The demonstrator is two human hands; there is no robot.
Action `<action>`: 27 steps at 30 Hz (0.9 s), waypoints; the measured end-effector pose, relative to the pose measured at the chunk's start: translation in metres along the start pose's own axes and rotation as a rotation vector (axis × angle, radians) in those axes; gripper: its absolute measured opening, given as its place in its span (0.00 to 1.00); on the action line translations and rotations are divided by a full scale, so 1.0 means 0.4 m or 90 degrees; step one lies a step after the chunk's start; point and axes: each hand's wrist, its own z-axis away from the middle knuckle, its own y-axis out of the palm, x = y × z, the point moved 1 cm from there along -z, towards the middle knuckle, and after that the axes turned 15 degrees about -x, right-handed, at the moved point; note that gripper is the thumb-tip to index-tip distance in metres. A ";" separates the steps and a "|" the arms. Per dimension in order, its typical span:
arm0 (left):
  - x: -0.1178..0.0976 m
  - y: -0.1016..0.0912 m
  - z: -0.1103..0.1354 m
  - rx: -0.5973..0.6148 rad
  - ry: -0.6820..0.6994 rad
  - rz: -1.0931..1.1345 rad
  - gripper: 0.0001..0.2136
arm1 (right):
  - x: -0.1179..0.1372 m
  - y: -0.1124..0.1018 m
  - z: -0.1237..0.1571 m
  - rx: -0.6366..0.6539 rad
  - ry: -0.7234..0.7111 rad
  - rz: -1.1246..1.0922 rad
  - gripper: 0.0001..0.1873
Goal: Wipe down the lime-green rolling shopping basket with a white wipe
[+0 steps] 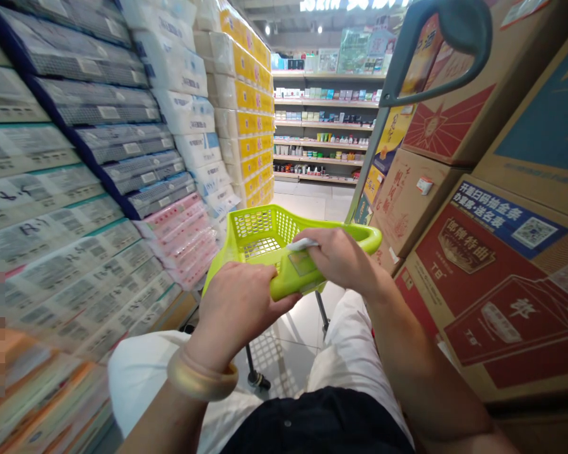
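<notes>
A lime-green plastic shopping cart [253, 257] with a lattice basket stands right in front of me, its black casters on the floor below. My left hand [239, 306] is closed around the left part of the cart's thick handle, with a gold-coloured bangle on the wrist. Over the right part of the handle lies my right hand [338, 252], fingers closed on a white folded tissue [303, 244], which rests against the handle's top beside a small label panel. The visible part of the basket holds only its lattice pattern.
Stacked packs in printed wrap [66, 239] and yellow tissue packs [246, 94] line the left. Stacked cartons [511, 284] rise on the right, with a grey upright handle [442, 82] beside them. Shelves of small products [326, 104] stand beyond the tiled floor [307, 195].
</notes>
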 end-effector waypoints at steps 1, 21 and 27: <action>0.001 0.001 0.000 -0.002 -0.007 0.005 0.24 | 0.019 0.011 0.003 0.026 -0.032 -0.063 0.20; 0.027 -0.005 0.004 0.035 0.019 0.000 0.23 | 0.049 0.024 0.175 -0.211 -0.071 -0.138 0.24; 0.028 -0.009 0.005 0.037 0.014 -0.009 0.22 | -0.065 -0.020 0.182 -0.327 0.109 0.001 0.20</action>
